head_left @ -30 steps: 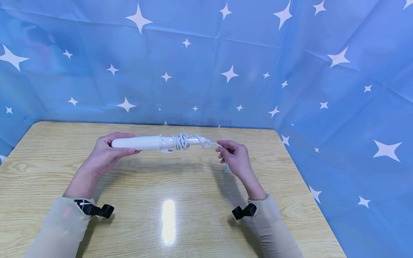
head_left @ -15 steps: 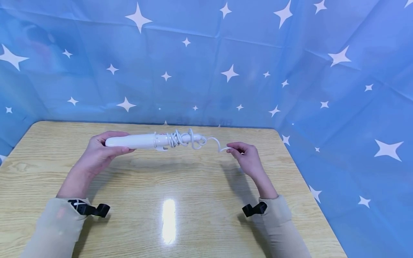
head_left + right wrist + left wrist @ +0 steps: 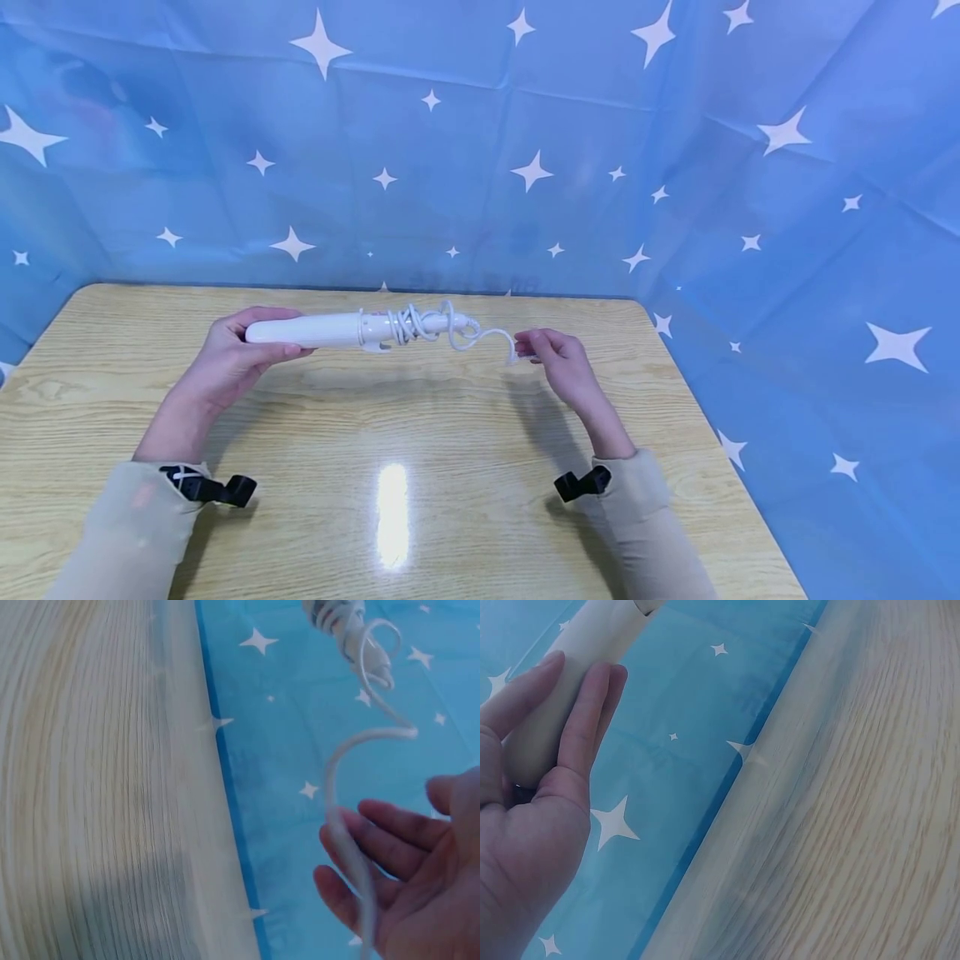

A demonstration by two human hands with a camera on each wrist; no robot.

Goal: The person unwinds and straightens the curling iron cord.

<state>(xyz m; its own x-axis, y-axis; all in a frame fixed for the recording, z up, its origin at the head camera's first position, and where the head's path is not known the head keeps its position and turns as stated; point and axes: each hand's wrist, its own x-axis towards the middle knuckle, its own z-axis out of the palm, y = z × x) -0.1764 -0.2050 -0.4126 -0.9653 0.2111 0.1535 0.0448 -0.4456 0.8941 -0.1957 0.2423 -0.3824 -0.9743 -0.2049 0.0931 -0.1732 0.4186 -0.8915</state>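
A white wand-shaped appliance, which looks like a curling iron (image 3: 322, 330), is held level above the table in the head view. My left hand (image 3: 225, 358) grips its thick ribbed end, thumb on the near side and fingers on the far side. Loops of white cord (image 3: 408, 323) wrap its narrower end. In the right wrist view the loose cord (image 3: 334, 769) trails down across the fingers of my right hand (image 3: 420, 877). That thumb stands apart from the fingers, and the fingers are loosely bent without pinching the cord. The plug end is not visible.
A pale wood-grain table (image 3: 315, 517) lies beneath both hands, with a bright light reflection near its middle. Blue cloth (image 3: 465, 208) with white stars hangs behind the table and along its right side.
Over the second, the appliance has shifted slightly left and the right hand slightly right, pulling a longer stretch of cord loose. Since half a second ago, the right fingers have loosened from the cord.
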